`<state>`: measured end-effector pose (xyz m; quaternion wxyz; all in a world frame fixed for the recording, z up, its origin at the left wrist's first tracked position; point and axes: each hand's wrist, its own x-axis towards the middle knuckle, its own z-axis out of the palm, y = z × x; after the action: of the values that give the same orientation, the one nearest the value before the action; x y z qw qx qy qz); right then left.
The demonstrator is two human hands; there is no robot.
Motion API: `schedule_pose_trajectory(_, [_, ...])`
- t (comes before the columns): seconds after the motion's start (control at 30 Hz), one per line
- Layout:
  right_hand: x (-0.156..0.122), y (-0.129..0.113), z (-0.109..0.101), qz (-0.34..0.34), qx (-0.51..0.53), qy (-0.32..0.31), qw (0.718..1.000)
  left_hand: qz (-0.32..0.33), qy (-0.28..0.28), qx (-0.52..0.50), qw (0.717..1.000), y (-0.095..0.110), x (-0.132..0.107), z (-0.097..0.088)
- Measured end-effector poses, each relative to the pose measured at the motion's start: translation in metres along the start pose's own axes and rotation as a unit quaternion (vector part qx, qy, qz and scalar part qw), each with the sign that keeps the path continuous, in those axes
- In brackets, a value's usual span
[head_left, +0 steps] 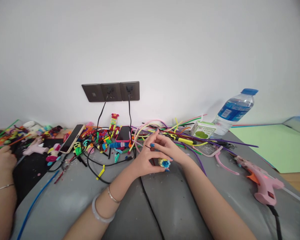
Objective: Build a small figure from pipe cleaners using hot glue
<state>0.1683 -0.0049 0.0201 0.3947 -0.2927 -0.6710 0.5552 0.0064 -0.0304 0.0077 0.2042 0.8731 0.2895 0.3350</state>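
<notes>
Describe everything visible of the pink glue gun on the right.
The pink plastic glue gun lies on its side on the grey cloth, nozzle pointing left, handle toward the camera. It has an orange trigger, a small red light glowing on the body, a clear glue stick jutting from its back and a black cord leaving the handle. The right hand is apart from it.

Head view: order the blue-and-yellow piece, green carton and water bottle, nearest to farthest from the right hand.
1. blue-and-yellow piece: held at the right hand.
2. green carton: behind the hand, to its right.
3. water bottle: farther right, by the wall.
</notes>
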Motion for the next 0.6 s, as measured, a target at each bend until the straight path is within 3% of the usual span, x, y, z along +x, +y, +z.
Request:
schedule_pose_trajectory(0.37, [0.002,0.003,-0.007,-0.014,-0.035,0.034,0.999,-0.021,0.035,-0.028,0.999,0.001,-0.001,0.002])
schedule_pose_trajectory(0.6, [0.004,0.011,-0.019,-0.033,0.006,0.209,0.977,-0.048,0.136,-0.121,0.982,-0.012,0.002,0.002])
